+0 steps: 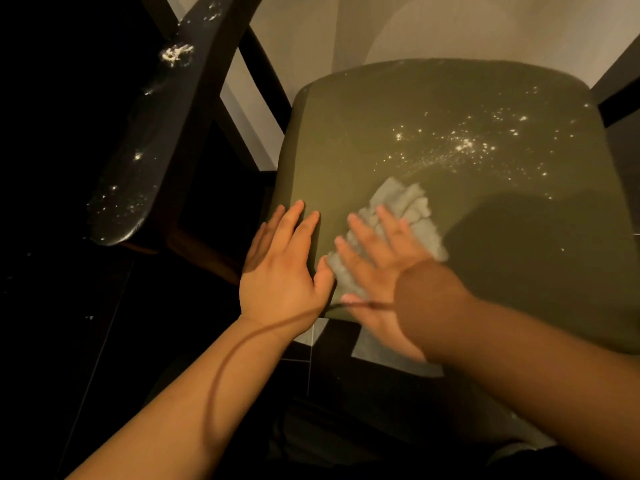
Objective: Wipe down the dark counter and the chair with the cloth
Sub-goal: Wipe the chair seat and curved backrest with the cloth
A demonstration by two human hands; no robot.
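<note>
The chair's olive-green seat (467, 109) fills the middle and right of the head view, with pale crumbs (464, 145) scattered across its far right part. A crumpled light-grey cloth (412, 209) lies on the seat's near left area. My right hand (377, 265) presses flat on the cloth with fingers spread and looks motion-blurred. My left hand (284, 268) rests flat on the seat's near left edge, fingers apart, holding nothing.
The chair's dark armrest (145, 140) runs along the left, speckled with white crumbs and one bigger clump (176, 53) near its far end. Dark chair frame bars cross behind it. Pale floor shows beyond the seat; dark tiled floor lies below.
</note>
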